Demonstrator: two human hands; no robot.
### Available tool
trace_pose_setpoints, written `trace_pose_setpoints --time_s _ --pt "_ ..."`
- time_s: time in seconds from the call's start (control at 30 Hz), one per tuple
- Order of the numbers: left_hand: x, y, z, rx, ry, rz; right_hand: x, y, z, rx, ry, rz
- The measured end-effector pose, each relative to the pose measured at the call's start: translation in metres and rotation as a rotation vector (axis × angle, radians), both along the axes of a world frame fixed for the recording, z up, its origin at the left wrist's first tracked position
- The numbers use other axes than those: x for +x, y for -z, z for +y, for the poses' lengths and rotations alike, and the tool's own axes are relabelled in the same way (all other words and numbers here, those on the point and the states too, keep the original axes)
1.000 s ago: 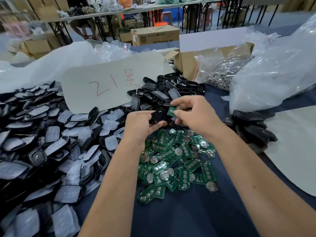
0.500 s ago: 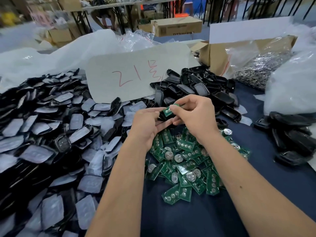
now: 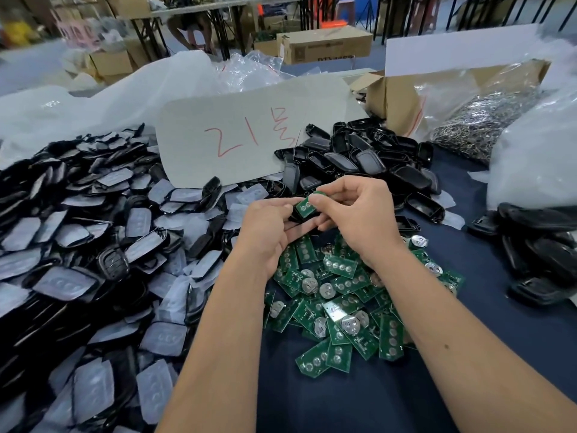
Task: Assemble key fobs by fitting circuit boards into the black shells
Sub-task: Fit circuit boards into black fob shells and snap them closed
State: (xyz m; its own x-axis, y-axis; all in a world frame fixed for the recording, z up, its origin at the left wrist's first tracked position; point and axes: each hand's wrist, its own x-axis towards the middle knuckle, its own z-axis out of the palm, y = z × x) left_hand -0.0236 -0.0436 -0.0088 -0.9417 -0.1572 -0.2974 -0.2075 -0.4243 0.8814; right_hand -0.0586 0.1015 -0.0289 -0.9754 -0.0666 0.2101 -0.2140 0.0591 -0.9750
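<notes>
My left hand (image 3: 268, 232) grips a black shell (image 3: 300, 217), mostly hidden between my fingers. My right hand (image 3: 352, 214) pinches a green circuit board (image 3: 306, 205) and holds it against that shell, tilted up at its far end. Below my hands lies a heap of green circuit boards (image 3: 340, 304) with round silver battery clips on the dark blue table (image 3: 359, 401). Beyond my hands is a pile of open black shells (image 3: 362, 160).
A large heap of black shells with white film covers (image 3: 93, 245) fills the left. A white card with red writing (image 3: 249, 139) leans behind. At the right are more black parts (image 3: 537, 254), plastic bags (image 3: 537, 157) and a cardboard box with metal rings (image 3: 468, 126).
The view has shifted so everything sits further right. My hands stay together; the board has been pressed closer onto the shell, held more by my right thumb and fingers.
</notes>
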Motion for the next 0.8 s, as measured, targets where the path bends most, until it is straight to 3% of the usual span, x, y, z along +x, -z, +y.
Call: trace_pose_setpoints --time_s 0.5,0.8 --pt "-0.002 0.013 0.0 -0.115 0.017 0.088 0.008 -0.004 -0.008 0.282 0.139 0.159" --pt "0.0 0.012 -0.001 -0.098 0.048 0.099 0.013 -0.003 -0.008 0.32 0.175 0.201"
